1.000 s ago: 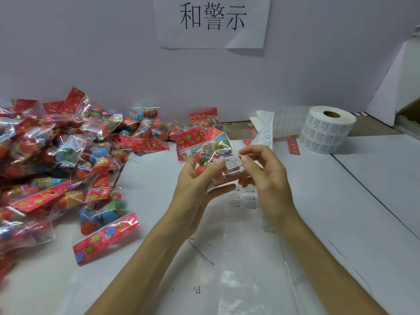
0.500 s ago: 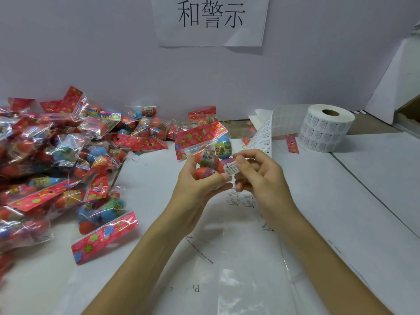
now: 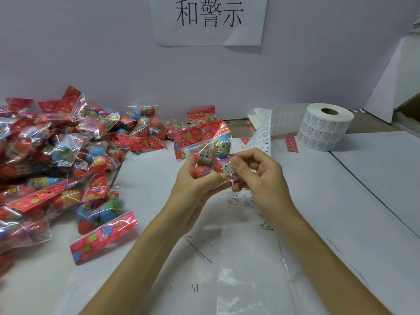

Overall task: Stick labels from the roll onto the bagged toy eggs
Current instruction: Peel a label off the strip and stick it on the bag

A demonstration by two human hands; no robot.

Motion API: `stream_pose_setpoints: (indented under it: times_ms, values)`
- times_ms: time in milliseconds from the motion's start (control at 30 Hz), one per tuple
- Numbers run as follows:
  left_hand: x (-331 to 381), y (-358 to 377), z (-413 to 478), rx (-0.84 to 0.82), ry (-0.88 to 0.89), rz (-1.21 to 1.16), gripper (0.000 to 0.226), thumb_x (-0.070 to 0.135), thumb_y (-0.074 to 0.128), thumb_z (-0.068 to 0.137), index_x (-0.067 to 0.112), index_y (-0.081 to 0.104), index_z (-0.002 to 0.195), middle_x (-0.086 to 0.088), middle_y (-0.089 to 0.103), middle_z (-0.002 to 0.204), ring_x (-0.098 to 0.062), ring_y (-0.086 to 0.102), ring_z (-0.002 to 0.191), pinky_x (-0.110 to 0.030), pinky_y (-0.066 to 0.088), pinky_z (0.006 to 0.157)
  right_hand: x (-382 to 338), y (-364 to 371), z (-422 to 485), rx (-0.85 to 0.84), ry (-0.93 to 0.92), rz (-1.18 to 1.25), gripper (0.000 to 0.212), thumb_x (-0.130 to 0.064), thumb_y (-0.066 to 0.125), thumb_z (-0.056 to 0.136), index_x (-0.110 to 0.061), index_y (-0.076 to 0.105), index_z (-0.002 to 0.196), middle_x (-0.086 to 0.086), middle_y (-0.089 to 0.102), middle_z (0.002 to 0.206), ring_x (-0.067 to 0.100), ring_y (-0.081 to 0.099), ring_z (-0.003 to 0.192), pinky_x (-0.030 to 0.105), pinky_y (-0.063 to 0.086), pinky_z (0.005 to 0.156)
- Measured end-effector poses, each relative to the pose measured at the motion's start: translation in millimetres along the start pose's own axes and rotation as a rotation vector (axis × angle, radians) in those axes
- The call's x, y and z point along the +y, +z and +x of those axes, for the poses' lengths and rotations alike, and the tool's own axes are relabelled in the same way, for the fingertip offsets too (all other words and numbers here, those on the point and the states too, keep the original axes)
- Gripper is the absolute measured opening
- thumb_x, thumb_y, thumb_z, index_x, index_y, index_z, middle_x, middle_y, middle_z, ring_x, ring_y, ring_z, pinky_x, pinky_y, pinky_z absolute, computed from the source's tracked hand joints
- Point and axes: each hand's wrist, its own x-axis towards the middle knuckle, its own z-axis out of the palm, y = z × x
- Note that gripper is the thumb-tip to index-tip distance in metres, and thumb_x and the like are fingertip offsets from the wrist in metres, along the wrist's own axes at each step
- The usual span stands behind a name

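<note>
So the bag of toy eggs [image 3: 205, 145] is held up off the table [image 3: 368, 201], pretty much dead centre. Its red flowered header is on top and a few eggs (orange, blue, purplish) show through the clear plastic. There's a small white warning label [image 3: 228, 167] on the bag at about 4 o'clock from its middle. The left hand [image 3: 195, 185] grips the bag from underneath, fingers and thumb curled round the eggs. The right hand [image 3: 259, 176] is curled up too, pinching the bag right at the label, with the thumb pressed on the label's right edge. A strip of labels [image 3: 261, 136] runs from behind that hand up toward 1 o'clock and on to the label roll [image 3: 325, 130], which stands on its flat end at 2 o'clock. A big messy pile of bagged eggs [image 3: 56, 160] is over at 9 o'clock. A clear plastic sheet [image 3: 250, 269] lies flat at 6 o'clock between the forearms. A paper sign [image 3: 209, 19] with black characters is on the wall at 12 o'clock.
</note>
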Motion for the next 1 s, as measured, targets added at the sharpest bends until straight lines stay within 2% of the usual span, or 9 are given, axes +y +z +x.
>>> stream_pose_setpoints:
  times_ms: [67,200,267,367,500,600,767,867,1000]
  values:
    - [0.0,1.3,-0.5,0.002,-0.004,0.009,0.064,0.015,0.088,0.075,0.015,0.056,0.132,-0.011,0.077,0.112,-0.026,0.076,0.098,-0.029,0.061,0.079,1.0,-1.0,0.2,0.012,-0.029,-0.027,0.025,-0.034,0.070,0.088,-0.012,0.069,0.100,0.005,0.072,0.085,0.019,0.064,0.053,0.034,0.060,0.059]
    - [-1.5,2.0,0.0,0.096,0.018,0.089,0.058,0.030,0.084,0.071,0.022,0.062,0.125,-0.002,0.078,0.109,-0.024,0.076,0.102,-0.025,0.060,0.076,5.0,0.6,-0.4,0.022,-0.070,-0.052,0.011,-0.026,0.070,0.093,-0.016,0.069,0.097,-0.002,0.070,0.078,0.015,0.066,0.055,0.029,0.057,0.055]
    - [-2.1,0.7,0.7,0.119,0.017,0.063,0.058,0.028,0.083,0.072,0.019,0.063,0.126,-0.006,0.077,0.111,-0.023,0.075,0.103,-0.026,0.061,0.078,6.2,2.2,-0.4,0.010,-0.068,-0.042,0.009,-0.023,0.069,0.095,-0.015,0.069,0.097,-0.001,0.070,0.078,0.014,0.065,0.057,0.028,0.056,0.056]
    - [-0.4,1.0,0.1,0.133,0.001,-0.014,0.052,0.029,0.079,0.076,0.012,0.066,0.123,-0.024,0.072,0.114,-0.027,0.073,0.100,-0.029,0.061,0.080,6.7,2.5,-0.1,-0.006,-0.062,-0.034,0.006,-0.020,0.066,0.098,-0.015,0.070,0.099,-0.001,0.069,0.080,0.016,0.065,0.060,0.030,0.057,0.058]
    - [-2.2,-3.1,2.7,0.205,0.003,-0.006,0.031,0.010,0.076,0.087,0.008,0.069,0.117,-0.028,0.071,0.113,-0.035,0.070,0.096,-0.045,0.058,0.091,5.6,3.4,-0.1,-0.018,-0.017,0.014,0.006,-0.017,0.064,0.099,-0.014,0.067,0.104,0.015,0.067,0.084,0.017,0.065,0.060,0.030,0.056,0.058]
    - [-3.1,-4.3,4.2,0.260,0.000,0.006,0.029,0.005,0.076,0.088,0.008,0.068,0.115,-0.024,0.074,0.110,-0.042,0.073,0.102,-0.050,0.057,0.095,4.6,3.8,0.8,-0.068,0.053,0.018,0.010,-0.020,0.061,0.101,-0.014,0.065,0.107,0.011,0.069,0.086,0.023,0.066,0.059,0.036,0.058,0.062]
    - [-4.6,-5.3,4.5,0.270,0.031,0.032,0.028,0.004,0.078,0.084,0.012,0.069,0.110,-0.015,0.077,0.104,-0.036,0.074,0.101,-0.036,0.063,0.080,5.9,3.2,0.1,-0.069,0.053,-0.013,0.014,-0.026,0.069,0.096,-0.013,0.067,0.101,0.006,0.070,0.085,0.021,0.069,0.058,0.036,0.060,0.064]
    - [-5.4,-5.1,4.0,0.294,0.048,0.070,0.030,0.006,0.080,0.083,0.013,0.069,0.110,-0.013,0.077,0.103,-0.037,0.072,0.101,-0.035,0.061,0.078,7.5,1.9,1.2,-0.076,0.087,-0.020,0.018,-0.029,0.071,0.095,-0.013,0.068,0.103,0.003,0.072,0.077,0.021,0.067,0.057,0.042,0.061,0.066]
    - [-6.8,-3.9,3.7,0.293,0.144,0.204,0.030,0.007,0.084,0.081,0.026,0.071,0.100,0.004,0.077,0.087,-0.014,0.073,0.079,-0.021,0.056,0.063,8.6,0.8,0.6,-0.087,0.091,-0.083,0.035,-0.042,0.076,0.085,-0.015,0.066,0.105,0.004,0.073,0.082,0.020,0.069,0.055,0.035,0.059,0.058]
